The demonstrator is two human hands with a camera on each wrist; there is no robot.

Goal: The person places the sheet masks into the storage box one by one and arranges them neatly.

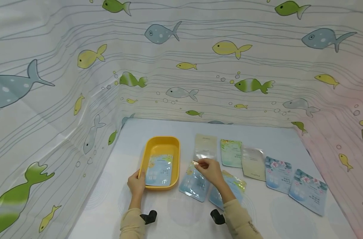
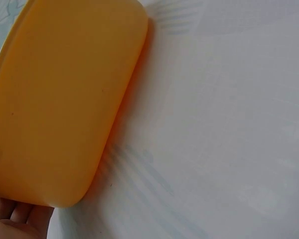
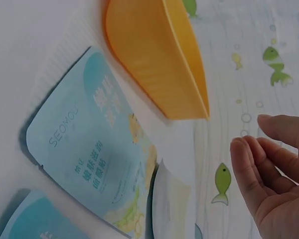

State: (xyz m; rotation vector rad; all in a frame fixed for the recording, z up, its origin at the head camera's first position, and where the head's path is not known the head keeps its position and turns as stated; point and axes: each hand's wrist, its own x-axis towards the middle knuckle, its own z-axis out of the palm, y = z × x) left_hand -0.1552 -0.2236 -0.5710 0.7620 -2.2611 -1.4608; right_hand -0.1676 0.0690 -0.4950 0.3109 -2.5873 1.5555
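In the head view, we find the blue face-mask packet (image 1: pixel 194 186) on the counter (image 1: pixel 181 217), just beside the yellow tray (image 1: pixel 161 145). It lies at about eight o'clock from the right hand (image 1: pixel 210 168), which is the nearer one; the packet's long axis runs from one to seven o'clock. This right grip holds nothing — thumb and fingertips stand apart. We see the left hand (image 1: pixel 136 183) gripping the tray's rim at eight o'clock.
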